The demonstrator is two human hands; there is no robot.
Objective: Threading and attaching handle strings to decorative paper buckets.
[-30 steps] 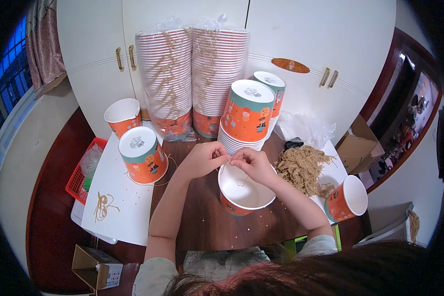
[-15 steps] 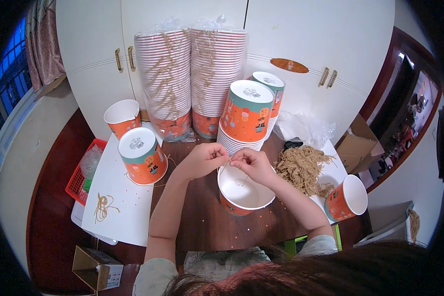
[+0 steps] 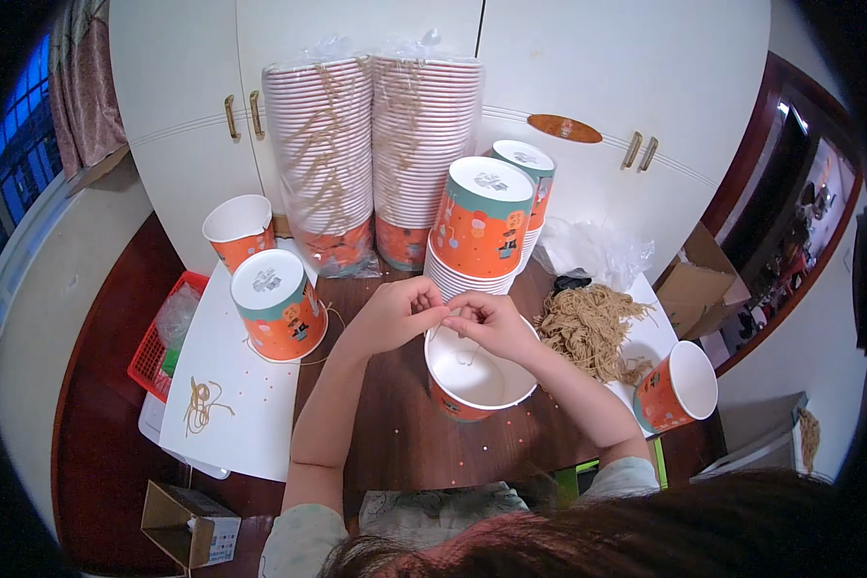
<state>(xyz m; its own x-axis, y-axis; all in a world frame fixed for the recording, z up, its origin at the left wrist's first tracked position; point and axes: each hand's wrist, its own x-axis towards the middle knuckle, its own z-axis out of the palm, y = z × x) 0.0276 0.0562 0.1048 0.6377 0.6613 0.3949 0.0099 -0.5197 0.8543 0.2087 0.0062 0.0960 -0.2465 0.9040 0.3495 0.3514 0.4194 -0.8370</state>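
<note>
Taking the open bucket before us as the clock's centre, we see a white cupboard (image 3: 617, 67) bounding the far side at twelve. Our bench (image 3: 385, 443) is brown with white ends; its front edge curves by at six, a narrow bare strip away from the bucket, and the widest free room lies from six to eight. Two tall wrapped stacks (image 3: 313, 173) stand at eleven, with an upturned stack (image 3: 482, 231) at twelve closing off the far reach. An upturned bucket (image 3: 279, 303) sits near ten. A heap of tan string (image 3: 592, 332) fills two, and a leaning bucket (image 3: 655, 395) is at three, close to the right edge. The open bucket (image 3: 482, 376) has its mouth up, towards us. Above its rim at eleven, our left hand (image 3: 405, 313) and right hand (image 3: 486, 323) meet, fingertips pinched closed on a thin strand (image 3: 469, 358) that hangs inside.
</note>
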